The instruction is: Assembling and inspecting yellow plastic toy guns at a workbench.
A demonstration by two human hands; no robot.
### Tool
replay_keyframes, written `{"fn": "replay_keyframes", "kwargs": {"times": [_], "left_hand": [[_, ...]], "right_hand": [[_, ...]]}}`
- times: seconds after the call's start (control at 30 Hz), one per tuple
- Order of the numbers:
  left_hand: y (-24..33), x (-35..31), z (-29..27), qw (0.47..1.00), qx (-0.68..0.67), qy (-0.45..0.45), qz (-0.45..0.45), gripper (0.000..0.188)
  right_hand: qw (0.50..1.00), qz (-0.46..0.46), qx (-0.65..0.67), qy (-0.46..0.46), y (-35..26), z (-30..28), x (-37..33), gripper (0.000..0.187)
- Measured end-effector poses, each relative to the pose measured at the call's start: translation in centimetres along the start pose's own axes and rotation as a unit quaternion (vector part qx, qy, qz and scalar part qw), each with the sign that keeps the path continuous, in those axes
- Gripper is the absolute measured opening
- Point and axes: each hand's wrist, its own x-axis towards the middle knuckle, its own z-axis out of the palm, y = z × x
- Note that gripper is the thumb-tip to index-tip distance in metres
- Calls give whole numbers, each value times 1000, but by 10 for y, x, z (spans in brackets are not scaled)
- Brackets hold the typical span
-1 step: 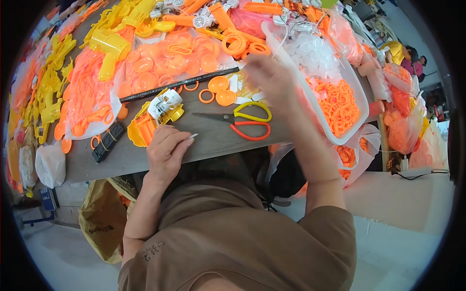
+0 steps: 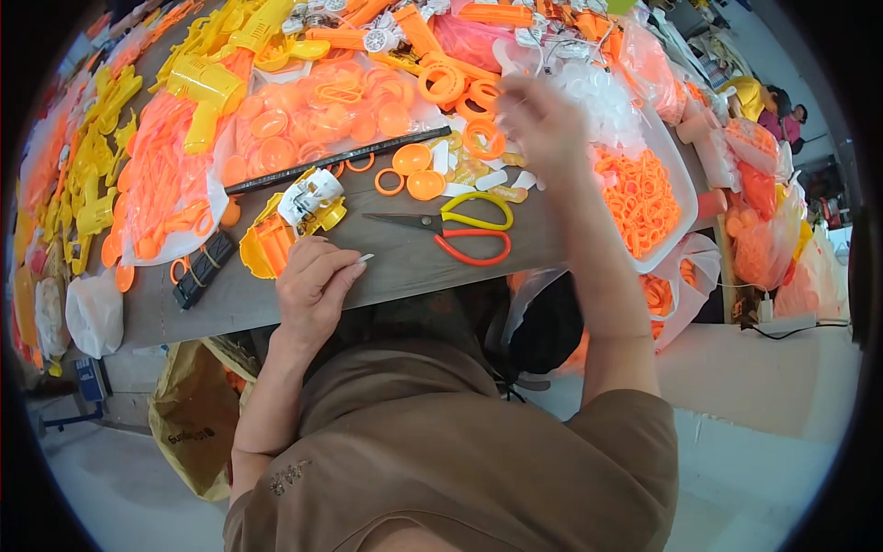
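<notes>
Nearer the white tub (image 2: pixel 682 175), right hand (image 2: pixel 544 129)

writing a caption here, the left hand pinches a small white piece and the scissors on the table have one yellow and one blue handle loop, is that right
Not quite: the head view shows the scissors with one yellow and one red handle loop, not blue. The left hand does pinch a small white piece.
</notes>
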Motion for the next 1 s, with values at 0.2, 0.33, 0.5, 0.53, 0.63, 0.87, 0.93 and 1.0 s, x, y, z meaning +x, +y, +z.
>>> {"fn": "replay_keyframes", "kwargs": {"times": [0.2, 0.33, 0.5, 0.53, 0.63, 0.87, 0.93, 1.0], "left_hand": [[1, 10, -10, 999, -31, -11, -35, 12], [2, 10, -14, 992, -78, -10, -102, 10], [5, 8, -17, 982, -107, -12, -154, 9], [6, 7, -18, 976, -124, -8, -180, 8], [7, 10, -22, 965, -170, -7, -200, 8], [11, 11, -30, 955, -229, 1, -191, 8], [11, 10, -29, 961, -214, -5, -173, 7], [14, 11, -28, 967, -202, -15, -154, 6]], "right_hand": [[914, -29, -403, -43, 93, -82, 74, 18], [869, -37, -491, -53, 113, -76, 67, 19], [844, -5, -532, -77, 124, -63, 64, 20], [862, -12, -504, -52, 122, -68, 65, 20], [889, -11, -457, -19, 106, -82, 70, 21], [959, -9, 174, -225, -29, -18, 3, 15], [932, 36, 226, -280, -58, 14, -38, 16], [901, 72, 303, -301, -54, 44, -61, 17]]}}
